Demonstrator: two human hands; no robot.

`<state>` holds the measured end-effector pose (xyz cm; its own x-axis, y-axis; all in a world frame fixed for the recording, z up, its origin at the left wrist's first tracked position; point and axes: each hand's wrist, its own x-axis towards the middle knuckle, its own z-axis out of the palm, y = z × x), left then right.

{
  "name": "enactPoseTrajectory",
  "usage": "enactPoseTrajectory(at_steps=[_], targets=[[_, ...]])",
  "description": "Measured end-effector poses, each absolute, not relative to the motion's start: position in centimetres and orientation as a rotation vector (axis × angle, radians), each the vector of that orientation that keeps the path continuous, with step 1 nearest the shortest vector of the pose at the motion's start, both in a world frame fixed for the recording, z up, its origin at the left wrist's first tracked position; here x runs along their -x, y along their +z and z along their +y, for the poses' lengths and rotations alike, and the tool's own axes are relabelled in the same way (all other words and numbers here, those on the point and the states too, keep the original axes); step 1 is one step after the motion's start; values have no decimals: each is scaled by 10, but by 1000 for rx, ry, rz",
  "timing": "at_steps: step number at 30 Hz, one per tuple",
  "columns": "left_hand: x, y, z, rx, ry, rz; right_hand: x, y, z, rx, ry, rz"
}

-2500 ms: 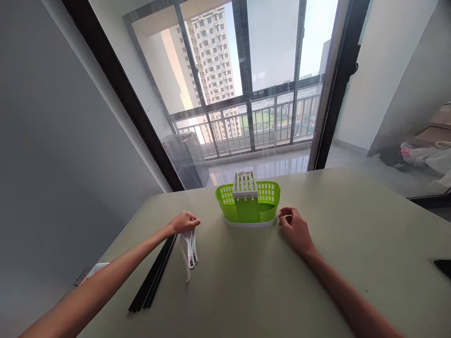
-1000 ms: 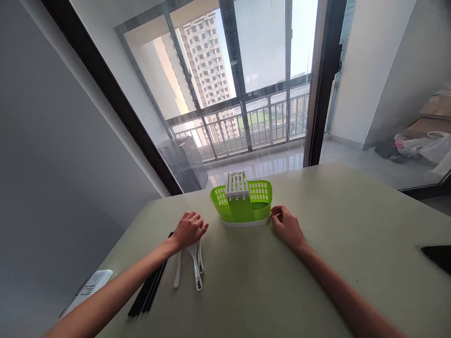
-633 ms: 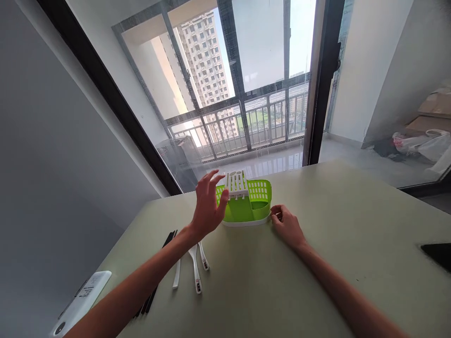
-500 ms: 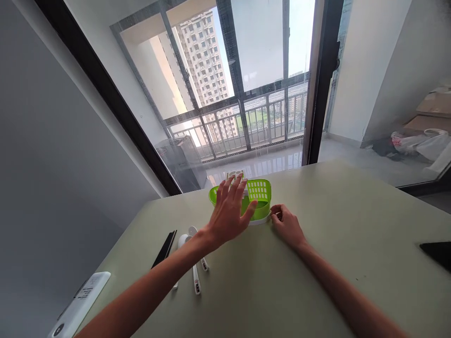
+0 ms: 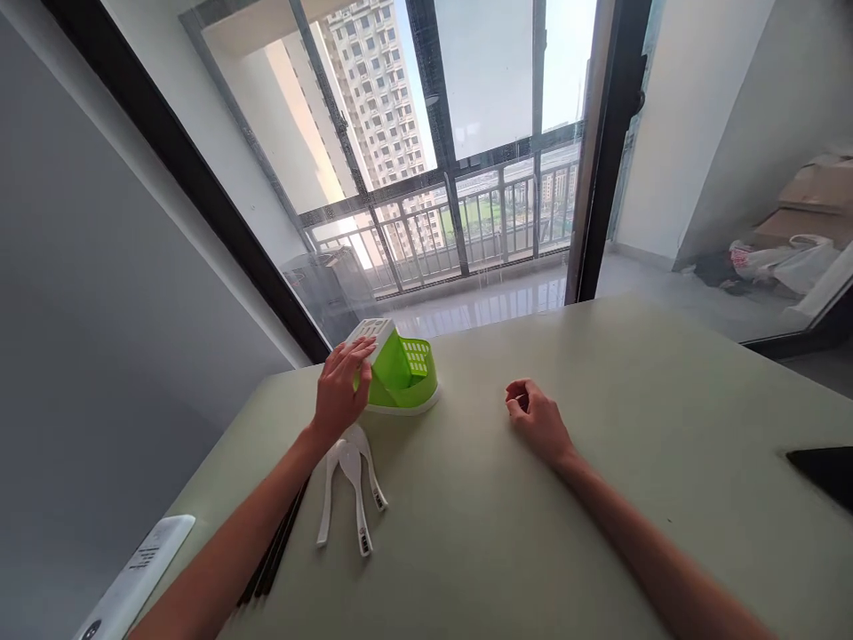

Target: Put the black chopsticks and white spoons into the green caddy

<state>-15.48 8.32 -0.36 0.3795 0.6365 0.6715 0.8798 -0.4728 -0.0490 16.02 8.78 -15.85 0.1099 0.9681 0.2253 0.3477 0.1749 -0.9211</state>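
The left hand is open, fingers extended against the green basket at the table's far side. The right hand, loosely closed and empty, rests apart from it. Three white spoons lie nearer, beside dark chopsticks.

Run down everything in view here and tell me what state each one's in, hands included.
Green rack: upright, set at an angle, white slotted top on.
White spoons: three, lying down, handles fanned out.
Black chopsticks: lying bunched, partly hidden by the forearm.
Left hand: fingers spread, at the rack.
Right hand: loosely curled, apart from the rack.
Plastic bag: slumped on the floor.
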Motion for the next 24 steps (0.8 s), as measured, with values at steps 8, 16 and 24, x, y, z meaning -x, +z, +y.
enactPoseTrajectory(at_steps=[8,16,24], targets=[[222,0,74,2081,-814,-1448,-161,-158,86,1380,771,-1441],[231,3,60,2068,-716,-1523,-160,-158,85,1374,749,-1456],[177,-18,21,2100,-858,-1532,-159,-155,83,1395,760,-1476]])
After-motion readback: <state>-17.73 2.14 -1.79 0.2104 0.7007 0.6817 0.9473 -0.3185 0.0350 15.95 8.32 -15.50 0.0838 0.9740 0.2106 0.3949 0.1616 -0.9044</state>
